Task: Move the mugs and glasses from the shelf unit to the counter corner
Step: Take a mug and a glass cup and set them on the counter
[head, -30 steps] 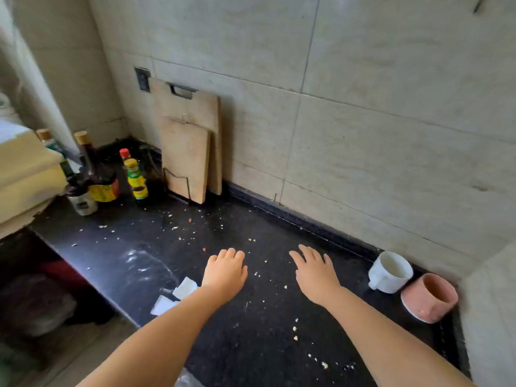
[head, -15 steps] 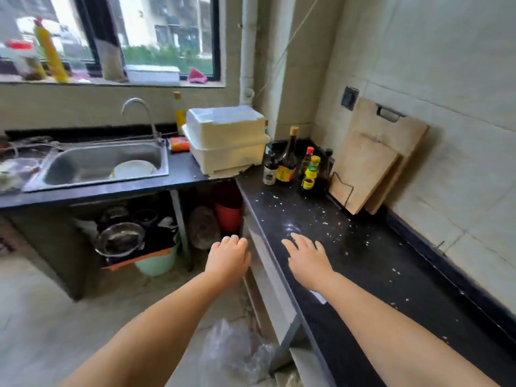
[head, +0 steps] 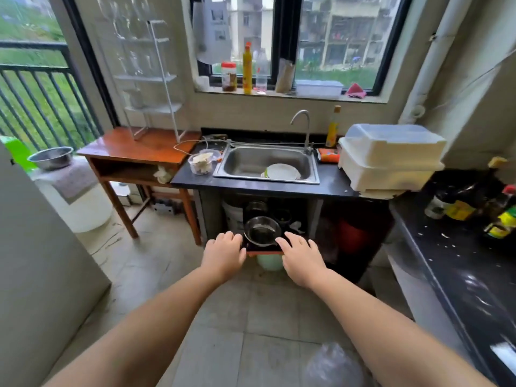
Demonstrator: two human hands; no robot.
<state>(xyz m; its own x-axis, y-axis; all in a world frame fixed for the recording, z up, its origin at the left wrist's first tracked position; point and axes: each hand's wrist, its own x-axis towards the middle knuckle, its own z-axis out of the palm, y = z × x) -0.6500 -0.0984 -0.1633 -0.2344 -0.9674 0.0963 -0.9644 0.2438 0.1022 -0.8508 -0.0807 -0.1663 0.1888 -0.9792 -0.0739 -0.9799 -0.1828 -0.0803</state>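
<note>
You are holding your left hand (head: 223,254) and right hand (head: 303,258) out in front, both released and carrying nothing, likely freed for the next pickup. The white wire shelf unit (head: 152,79) is standing on the brown wooden table (head: 134,148) far left, its blurred glasses (head: 131,32) well beyond reach.

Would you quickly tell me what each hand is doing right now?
Left hand: open, palm down, holding nothing.
Right hand: open, fingers spread, holding nothing.
</note>
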